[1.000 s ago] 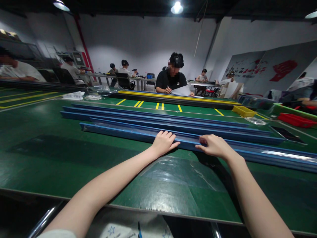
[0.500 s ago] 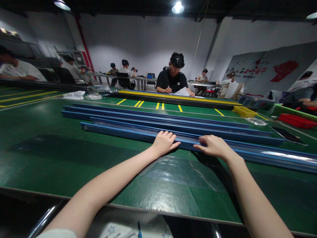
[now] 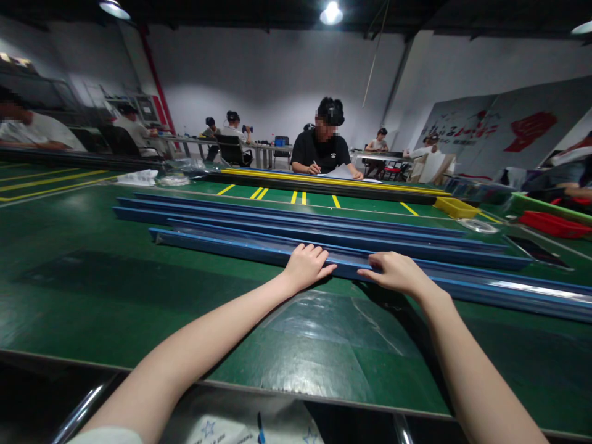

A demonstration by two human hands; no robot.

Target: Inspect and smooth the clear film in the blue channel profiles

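Note:
A long blue channel profile [image 3: 231, 246] lies across the green table nearest me, its trough facing up. My left hand [image 3: 306, 266] rests over its near wall, fingers curled into the trough and thumb stretched to the right along the front. My right hand [image 3: 396, 271] grips the same wall a little to the right, thumb on the outer face and fingertips inside. A short stretch of channel shows between the hands. Clear film seems to lie in the trough. Just behind, a second blue channel [image 3: 259, 216] lies nearly parallel.
Clear plastic film [image 3: 333, 320] covers part of the green table [image 3: 115, 296] before me. A black-and-yellow strip [image 3: 333, 182] lies further back, with a yellow tray [image 3: 456, 208], a red tray [image 3: 555, 224] and a dark flat tablet-like object [image 3: 536, 251] at right. A co-worker [image 3: 319, 151] writes opposite.
My right hand has slid very slightly left along the channel. The left hand and the channel look almost unmoved.

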